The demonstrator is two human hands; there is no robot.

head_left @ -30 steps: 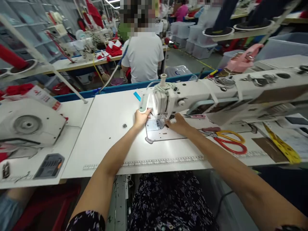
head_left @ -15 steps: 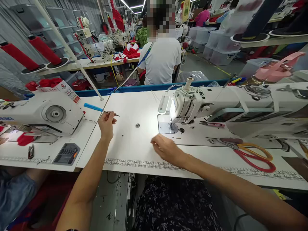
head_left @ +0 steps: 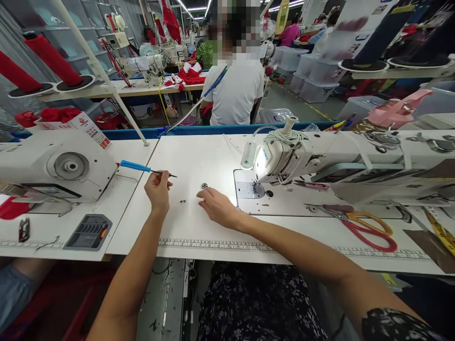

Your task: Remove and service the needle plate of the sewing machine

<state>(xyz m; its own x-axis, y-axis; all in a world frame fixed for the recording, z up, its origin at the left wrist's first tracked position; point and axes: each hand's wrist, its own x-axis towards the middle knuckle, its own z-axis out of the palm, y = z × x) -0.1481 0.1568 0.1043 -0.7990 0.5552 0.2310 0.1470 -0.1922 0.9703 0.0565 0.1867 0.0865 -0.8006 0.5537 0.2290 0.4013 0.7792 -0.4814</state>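
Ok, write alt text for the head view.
A person's left hand holds a blue-handled screwdriver above a white sewing table, while the right hand rests by a small metal bobbin. A sewing machine and red-handled scissors lie to the right.

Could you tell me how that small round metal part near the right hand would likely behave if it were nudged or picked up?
The small round metal part looks round and shiny, so it may roll or skid on the smooth table. Being tiny, it probably needs a fingertip pinch from the right hand.
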